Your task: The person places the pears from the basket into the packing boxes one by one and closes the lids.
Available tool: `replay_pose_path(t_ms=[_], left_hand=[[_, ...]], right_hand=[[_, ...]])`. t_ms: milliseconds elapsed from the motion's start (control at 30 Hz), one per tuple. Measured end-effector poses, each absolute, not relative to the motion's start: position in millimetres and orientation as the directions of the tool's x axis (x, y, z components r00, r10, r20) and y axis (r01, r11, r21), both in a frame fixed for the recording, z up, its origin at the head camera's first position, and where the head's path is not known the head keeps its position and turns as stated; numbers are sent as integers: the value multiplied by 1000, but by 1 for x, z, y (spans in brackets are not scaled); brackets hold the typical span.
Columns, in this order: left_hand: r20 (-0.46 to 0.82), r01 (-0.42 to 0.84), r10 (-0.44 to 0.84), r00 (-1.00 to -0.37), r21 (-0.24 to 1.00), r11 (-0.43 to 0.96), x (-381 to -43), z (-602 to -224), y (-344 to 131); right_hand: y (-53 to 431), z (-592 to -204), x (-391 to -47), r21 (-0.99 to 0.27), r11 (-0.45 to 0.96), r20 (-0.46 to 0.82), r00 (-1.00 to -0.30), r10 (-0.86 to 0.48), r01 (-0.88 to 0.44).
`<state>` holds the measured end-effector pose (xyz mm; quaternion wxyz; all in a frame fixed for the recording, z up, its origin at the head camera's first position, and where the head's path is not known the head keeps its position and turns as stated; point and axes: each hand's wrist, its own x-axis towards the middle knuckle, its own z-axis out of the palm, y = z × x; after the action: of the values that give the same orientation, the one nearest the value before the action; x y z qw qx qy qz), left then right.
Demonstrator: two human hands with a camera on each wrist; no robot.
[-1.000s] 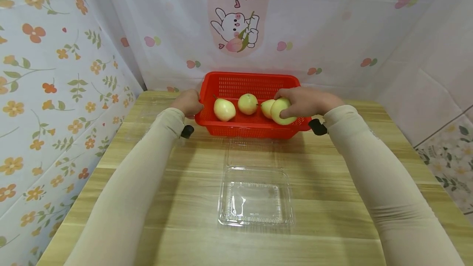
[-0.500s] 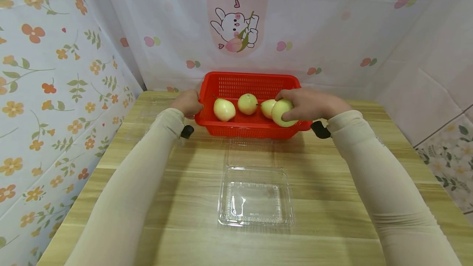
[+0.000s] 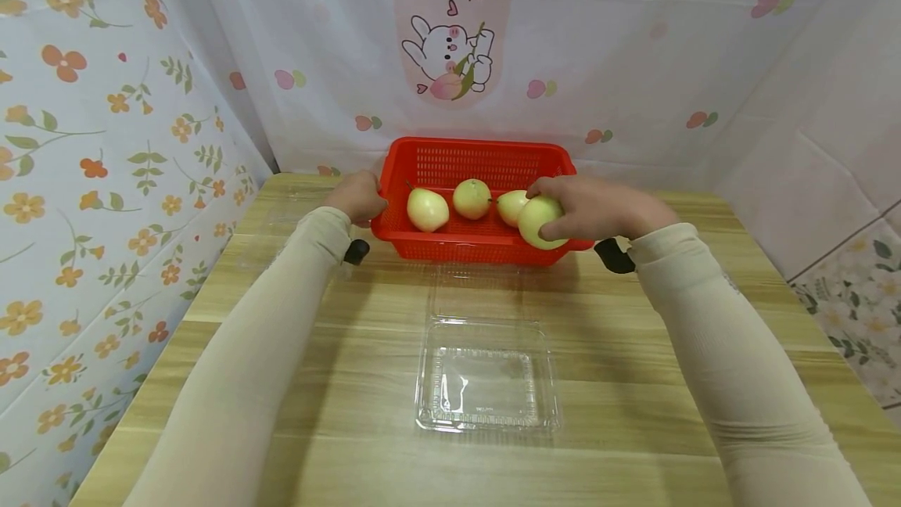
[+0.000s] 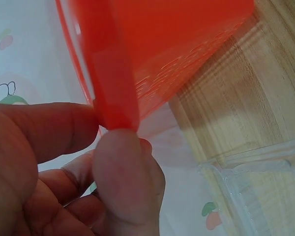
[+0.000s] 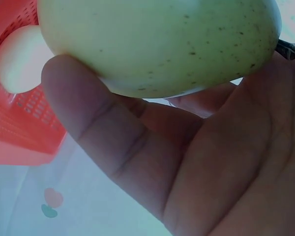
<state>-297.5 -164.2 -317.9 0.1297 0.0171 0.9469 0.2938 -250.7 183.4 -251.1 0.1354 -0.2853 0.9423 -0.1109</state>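
Observation:
A red slotted plastic basket [image 3: 464, 250] stands at the back of the table. My left hand [image 3: 357, 198] pinches its left rim between thumb and fingers; the left wrist view shows the thumb [image 4: 125, 177] against the red rim [image 4: 110, 93]. Over the basket's right end my right hand [image 3: 598, 206] grips a pale green pear [image 3: 540, 222]. Dark specks and a stem show on this pear [image 5: 162, 44] in the right wrist view. Inside the basket lie three more pears: one at left [image 3: 427, 210], one in the middle [image 3: 472, 199], one partly hidden behind the held pear [image 3: 511, 207].
In front of the basket, a clear plastic clamshell box [image 3: 486, 382] lies open on the wooden table [image 3: 338, 413], its lid toward the basket. More clear plastic [image 3: 292, 206] lies at the back left. A patterned curtain [image 3: 317, 37] hangs right behind the basket.
My right hand has moved slightly right and toward me with the pear, uncovering a little more of the pear behind it. The left hand and basket have stayed in place.

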Motion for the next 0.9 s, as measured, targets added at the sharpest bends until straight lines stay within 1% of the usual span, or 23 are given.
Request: replay_pose_path(t_ms=[133, 433, 600, 900], left_hand=[[-235, -45, 106, -966, 557, 829, -297, -318, -164], [-239, -43, 108, -965, 552, 832, -297, -318, -164], [-236, -39, 114, -965, 560, 828, -296, -317, -164], [-238, -49, 105, -966, 563, 825, -295, -317, -163]], right_hand=[[186, -252, -247, -296, 810, -185, -801, -569, -507], [188, -256, -235, -301, 780, -150, -781, -606, -548], [188, -259, -228, -332, 767, -150, -772, -617, -549], [190, -266, -219, -348, 761, -154, -768, -622, -547]])
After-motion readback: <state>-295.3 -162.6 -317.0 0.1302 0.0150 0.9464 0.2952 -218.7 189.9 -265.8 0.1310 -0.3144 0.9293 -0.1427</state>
